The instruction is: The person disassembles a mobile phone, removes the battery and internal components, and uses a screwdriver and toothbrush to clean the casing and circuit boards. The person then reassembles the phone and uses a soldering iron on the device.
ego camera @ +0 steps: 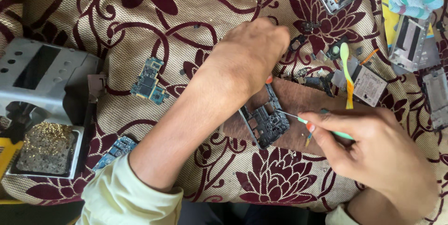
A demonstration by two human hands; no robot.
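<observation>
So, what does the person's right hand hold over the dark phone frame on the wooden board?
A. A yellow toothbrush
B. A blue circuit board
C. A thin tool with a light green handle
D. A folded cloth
C: the right hand pinches a thin tool with a light green handle, its metal tip reaching the dark phone frame on the wooden board, while the left hand steadies the frame.

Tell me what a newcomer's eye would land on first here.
At centre, the left hand steadies a dark phone frame on a brown board, while the right hand points a green-handled screwdriver into it. Around them lies a bold maroon floral cloth strewn with blue circuit boards.
</observation>
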